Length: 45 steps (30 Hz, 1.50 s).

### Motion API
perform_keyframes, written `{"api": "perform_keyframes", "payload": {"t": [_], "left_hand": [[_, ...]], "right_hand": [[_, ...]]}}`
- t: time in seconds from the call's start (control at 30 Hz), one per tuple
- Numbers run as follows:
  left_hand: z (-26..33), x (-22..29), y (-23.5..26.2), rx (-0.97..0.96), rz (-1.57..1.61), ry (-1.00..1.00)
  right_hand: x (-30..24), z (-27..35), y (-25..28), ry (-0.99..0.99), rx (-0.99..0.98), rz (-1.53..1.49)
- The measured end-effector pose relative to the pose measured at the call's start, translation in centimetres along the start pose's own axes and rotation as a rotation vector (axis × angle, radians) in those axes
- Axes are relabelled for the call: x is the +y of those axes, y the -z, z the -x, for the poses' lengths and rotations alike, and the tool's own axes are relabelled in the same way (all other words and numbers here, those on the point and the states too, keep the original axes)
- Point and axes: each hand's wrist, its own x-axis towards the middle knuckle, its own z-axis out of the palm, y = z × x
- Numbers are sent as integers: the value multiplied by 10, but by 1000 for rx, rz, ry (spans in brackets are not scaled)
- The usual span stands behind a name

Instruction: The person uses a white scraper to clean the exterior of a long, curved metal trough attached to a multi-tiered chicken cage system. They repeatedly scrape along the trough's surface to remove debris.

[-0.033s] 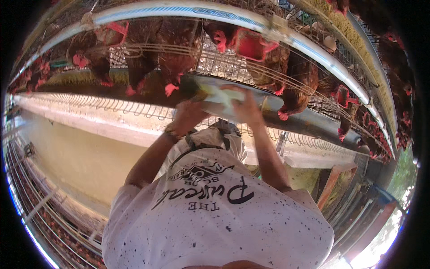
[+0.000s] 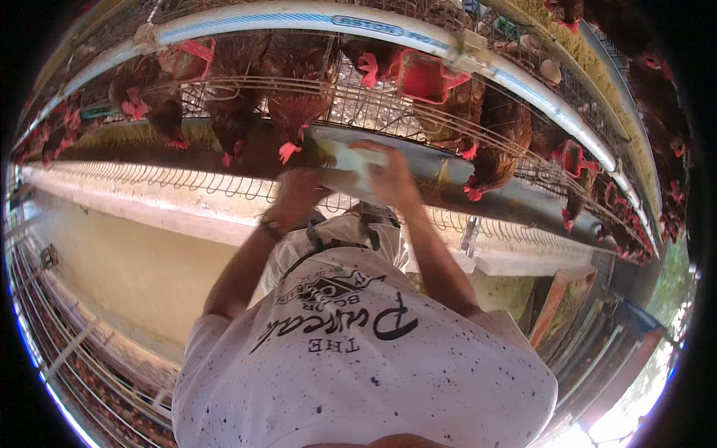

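Note:
My left hand (image 2: 299,196) is at the near edge of the long grey feed trough (image 2: 515,196), its fingers curled and partly hidden. Just to its right, my right hand (image 2: 394,181) has bent fingers around the edge of a pale, whitish-green piece (image 2: 358,160). That piece lies between both hands over the trough; its kind is too blurred to tell. Close beyond my left hand, a brown hen (image 2: 299,104) lowers its red-combed head toward the trough.
Caged brown hens, one of them (image 2: 497,157) on the right, line the trough. A white pipe (image 2: 299,16) with a blue stripe runs above. Red cups (image 2: 426,75) hang at the cages. Below the trough, a curled-wire rack (image 2: 179,170) runs along a pale ledge. An egg (image 2: 550,71) sits upper right.
Both hands have shifted slightly left, with the right hand's fingers drawn in closer around the pale piece. The hen by my left hand has lifted its body slightly.

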Motion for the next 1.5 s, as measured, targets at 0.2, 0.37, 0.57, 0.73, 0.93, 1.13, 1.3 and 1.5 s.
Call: {"api": "perform_keyframes", "payload": {"t": [0.2,0.37,0.57,0.73,0.93,1.13,1.3,1.5], "left_hand": [[40,-90,128,73,-240,-6],[57,-62,125,114,-142,15],[15,21,52,-147,212,-184],[-47,102,-26,-327,264,-500],[-78,135,-67,-397,108,-395],[-39,78,-47,-69,-37,-350],[-1,-21,27,-21,-130,-289],[49,-167,104,-41,-311,-216]], "right_hand": [[-37,-79,-173,167,-173,606],[-34,-50,-160,222,-70,301],[-70,30,-1,43,-85,311],[-83,83,125,-1,35,534],[-67,69,176,-174,-4,516],[-47,34,120,-208,-34,441],[-35,-22,0,-156,-141,275],[-44,-69,-176,128,4,437]]}}
